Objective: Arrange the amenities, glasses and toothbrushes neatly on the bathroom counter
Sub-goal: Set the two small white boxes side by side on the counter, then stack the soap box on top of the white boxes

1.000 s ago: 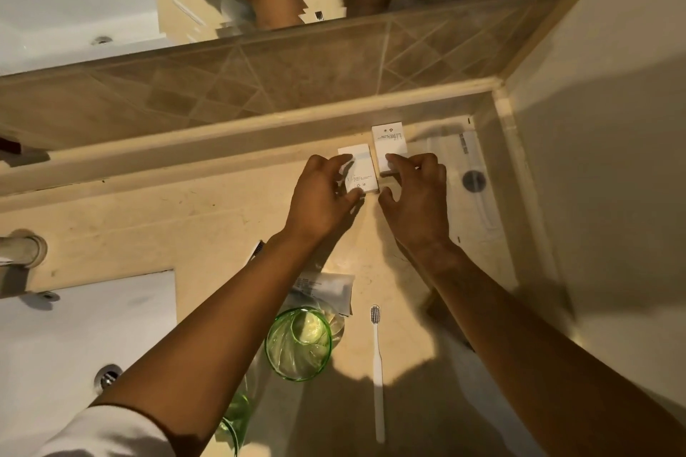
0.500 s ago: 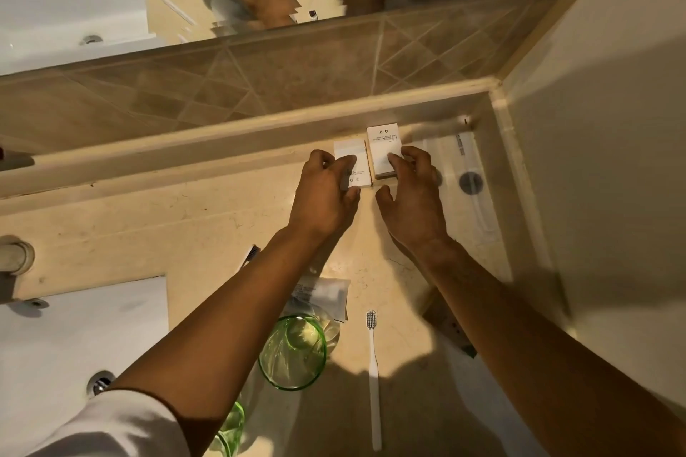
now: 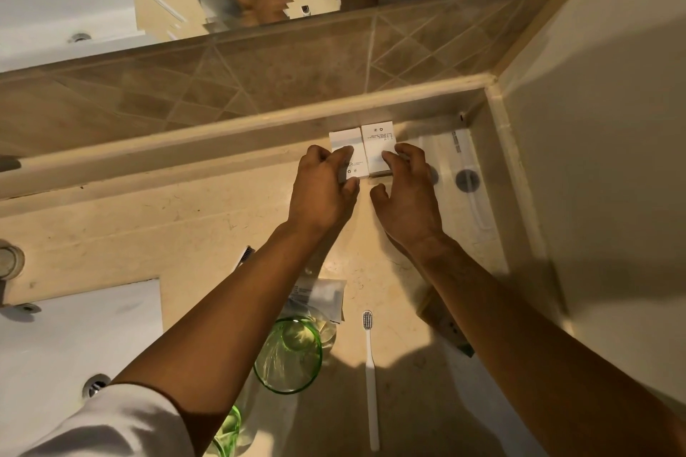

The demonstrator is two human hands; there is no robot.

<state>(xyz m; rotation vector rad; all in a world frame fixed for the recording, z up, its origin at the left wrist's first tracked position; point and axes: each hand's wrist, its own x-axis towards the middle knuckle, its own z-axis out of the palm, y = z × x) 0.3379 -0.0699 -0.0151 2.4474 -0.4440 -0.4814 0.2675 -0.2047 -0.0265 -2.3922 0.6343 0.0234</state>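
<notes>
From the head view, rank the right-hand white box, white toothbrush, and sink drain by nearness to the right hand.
1. Right-hand white box: under the right hand's fingertips, by the back ledge.
2. White toothbrush: lying nearer the person, left of that forearm.
3. Sink drain: far left, in the basin.

Small print and round symbols mark two white boxes (image 3: 362, 146), all too small to read.

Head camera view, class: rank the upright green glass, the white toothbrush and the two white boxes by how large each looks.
1. Green glass, largest, though nearest the camera.
2. White toothbrush, longest but thin.
3. Right white box and left white box: alike, partly covered by fingers, unranked.
</notes>
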